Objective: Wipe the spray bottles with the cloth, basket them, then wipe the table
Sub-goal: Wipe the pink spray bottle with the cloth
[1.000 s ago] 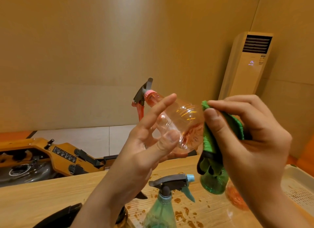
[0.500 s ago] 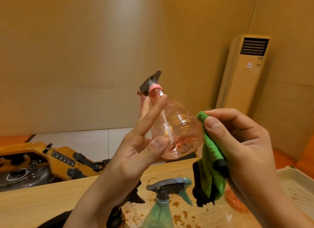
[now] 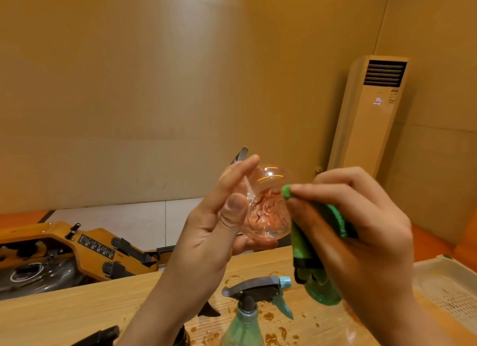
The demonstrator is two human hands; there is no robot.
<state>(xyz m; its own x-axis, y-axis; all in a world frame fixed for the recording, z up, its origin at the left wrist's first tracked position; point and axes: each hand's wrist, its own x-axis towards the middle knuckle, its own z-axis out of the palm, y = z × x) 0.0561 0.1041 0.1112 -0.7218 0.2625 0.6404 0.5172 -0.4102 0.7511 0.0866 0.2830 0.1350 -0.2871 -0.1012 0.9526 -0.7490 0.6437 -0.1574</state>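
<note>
Table (image 3: 77, 314), spotted with brown drops (image 3: 271, 316) toward its near edge; basket (image 3: 444, 289) at the right edge, no bottle visible inside. Left hand (image 3: 214, 232) grasps pink bottle (image 3: 268, 216) aloft above the tabletop; right hand (image 3: 361, 229) pinches cloth (image 3: 302, 245) against it. Teal bottle (image 3: 245, 325) and green bottle (image 3: 322, 291) stand near the front edge: progress judged early, with basketing and the table wipe outstanding.

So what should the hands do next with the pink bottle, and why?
Probably slide the green cloth across the bottom of the pink bottle. The left hand holds the bottle tipped, bottom facing us. The right hand presses the cloth only against its right edge, so most of that bottom isn't under the cloth yet.
</note>
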